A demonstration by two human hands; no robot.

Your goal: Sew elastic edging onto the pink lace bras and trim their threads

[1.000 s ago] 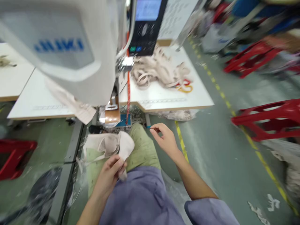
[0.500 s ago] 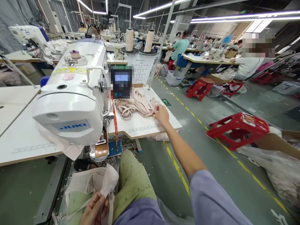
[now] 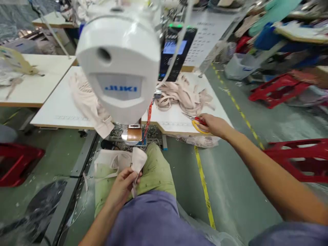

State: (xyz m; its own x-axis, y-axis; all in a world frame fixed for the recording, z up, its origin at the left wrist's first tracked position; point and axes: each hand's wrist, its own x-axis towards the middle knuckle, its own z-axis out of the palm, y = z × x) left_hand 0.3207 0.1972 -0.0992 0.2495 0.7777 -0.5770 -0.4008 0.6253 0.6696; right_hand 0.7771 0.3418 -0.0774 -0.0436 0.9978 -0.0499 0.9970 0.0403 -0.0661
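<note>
My left hand is closed on a beige fabric piece that lies across my lap, above my green trousers. My right hand reaches out to the right front corner of the white sewing table and grips scissors with red and yellow handles. A heap of beige straps lies on the table just behind the scissors. The white Juki sewing machine stands directly in front of me, with its control panel behind it.
Red plastic stools stand at the right, far right and lower left. A yellow floor line runs past the table. More beige fabric hangs left of the machine. Another table sits at the left.
My right hand drew back from the strap heap to the table's front corner and now grips the scissors. My view dropped down towards my lap. The left hand kept hold of the fabric.
</note>
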